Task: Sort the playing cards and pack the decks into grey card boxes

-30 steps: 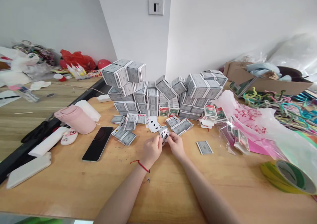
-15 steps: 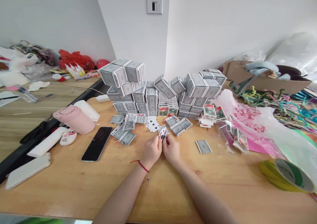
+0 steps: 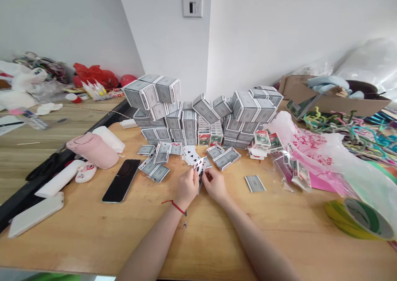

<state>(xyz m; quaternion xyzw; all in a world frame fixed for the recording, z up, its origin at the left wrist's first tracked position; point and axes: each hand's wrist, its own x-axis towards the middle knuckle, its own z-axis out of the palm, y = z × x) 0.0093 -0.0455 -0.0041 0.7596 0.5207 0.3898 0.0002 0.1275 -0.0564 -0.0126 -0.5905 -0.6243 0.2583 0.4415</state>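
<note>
My left hand (image 3: 187,186), with a red string round the wrist, pinches a playing card (image 3: 199,166) whose black pips face me. My right hand (image 3: 215,185) is closed at the card's right edge, its fingertips against it. Just beyond lie fanned face-up cards (image 3: 190,153). Folded cards with grey patterned backs lie in a left group (image 3: 155,170) and a right group (image 3: 227,159). Behind them stands a stacked structure of grey card blocks (image 3: 190,121). A single face-down card (image 3: 255,183) rests to the right of my hands.
A black phone (image 3: 121,181), a pink pouch-like item (image 3: 93,149) and a white box (image 3: 36,214) lie on the left. To the right are card boxes (image 3: 262,138), plastic bags (image 3: 319,142), a tape roll (image 3: 358,219) and a cardboard box (image 3: 344,105) by colourful fuzzy stems.
The held card has shifted slightly left and tilted more upright, showing more of its face. My hands have moved a little apart. The stacked blocks look unchanged.
</note>
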